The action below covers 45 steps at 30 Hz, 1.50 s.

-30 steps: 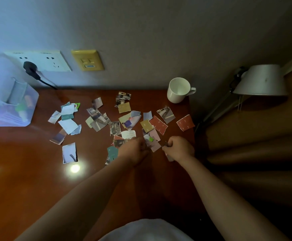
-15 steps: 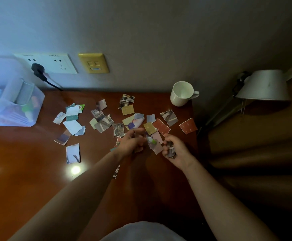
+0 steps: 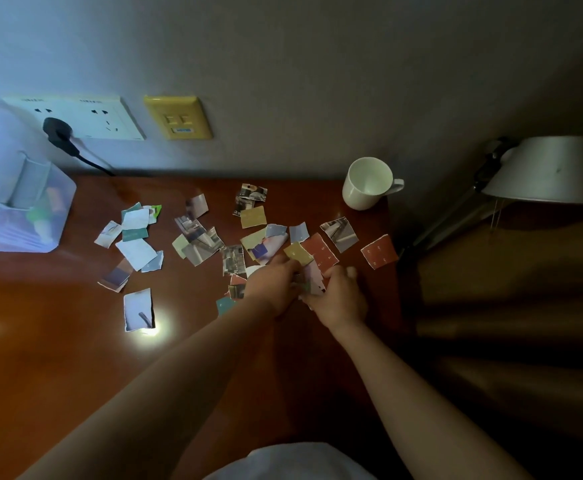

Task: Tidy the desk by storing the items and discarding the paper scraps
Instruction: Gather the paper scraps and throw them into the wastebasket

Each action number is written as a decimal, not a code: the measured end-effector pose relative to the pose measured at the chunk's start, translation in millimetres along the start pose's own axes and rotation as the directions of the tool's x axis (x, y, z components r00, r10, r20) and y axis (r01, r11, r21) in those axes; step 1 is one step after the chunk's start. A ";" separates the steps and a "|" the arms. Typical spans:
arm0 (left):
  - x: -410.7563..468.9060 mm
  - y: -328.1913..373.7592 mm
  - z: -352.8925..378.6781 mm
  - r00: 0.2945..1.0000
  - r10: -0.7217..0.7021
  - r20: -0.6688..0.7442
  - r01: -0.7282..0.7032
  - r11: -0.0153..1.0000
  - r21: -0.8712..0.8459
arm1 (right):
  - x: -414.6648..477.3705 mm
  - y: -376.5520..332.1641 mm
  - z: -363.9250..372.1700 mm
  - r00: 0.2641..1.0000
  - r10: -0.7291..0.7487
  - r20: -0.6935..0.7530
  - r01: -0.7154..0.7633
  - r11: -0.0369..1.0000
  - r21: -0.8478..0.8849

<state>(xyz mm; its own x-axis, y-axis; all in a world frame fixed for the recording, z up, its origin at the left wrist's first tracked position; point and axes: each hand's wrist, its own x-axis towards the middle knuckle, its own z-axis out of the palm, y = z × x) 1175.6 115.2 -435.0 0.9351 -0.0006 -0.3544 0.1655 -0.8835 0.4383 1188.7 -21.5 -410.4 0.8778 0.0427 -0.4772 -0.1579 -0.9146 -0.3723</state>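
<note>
— What's changed?
— The left hand (image 3: 276,287) and right hand (image 3: 340,301) have come together, touching, over the desk's (image 3: 58,358) right side.
— Their grips?
— The right curls round gathered paper scraps (image 3: 314,284). The left's grip I cannot tell. More scraps lie scattered leftward.

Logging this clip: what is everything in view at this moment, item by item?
desk: one, reddish-brown wood, fills the lower frame
paper scraps: many, mixed colours, scattered across the desk middle
storage box: one, clear plastic, far left of desk
mug: one, white, back right corner of desk
socket plate: one, white, on wall, black plug in it
switch plate: one, yellow, on wall, right of socket plate
lamp: one, white shade, right of desk
left hand: one, on the scraps, grip unclear
right hand: one, grips scraps beside left hand
</note>
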 end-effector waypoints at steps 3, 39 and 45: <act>-2.9 -3.6 3.4 1.000 0.016 -0.011 -0.016 0.999 -0.036 | 1.3 -2.0 1.6 0.999 0.030 0.023 -0.030 0.999 0.011; 8.0 5.1 -24.6 0.947 -0.314 -0.073 0.266 0.888 -0.375 | -3.6 -11.5 6.5 0.997 -0.059 0.048 0.065 0.990 -0.126; 14.5 2.3 -18.2 0.964 -0.261 -0.059 0.236 0.934 -0.269 | 0.3 -8.7 8.1 0.995 -0.071 0.074 0.075 0.995 -0.059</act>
<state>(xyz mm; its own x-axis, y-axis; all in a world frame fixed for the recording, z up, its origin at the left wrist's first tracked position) 1195.2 121.7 -424.1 0.8764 0.2577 -0.4069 0.4598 -0.6991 0.5476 1186.7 -10.4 -413.7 0.8509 0.1370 -0.5071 -0.0643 -0.9310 -0.3594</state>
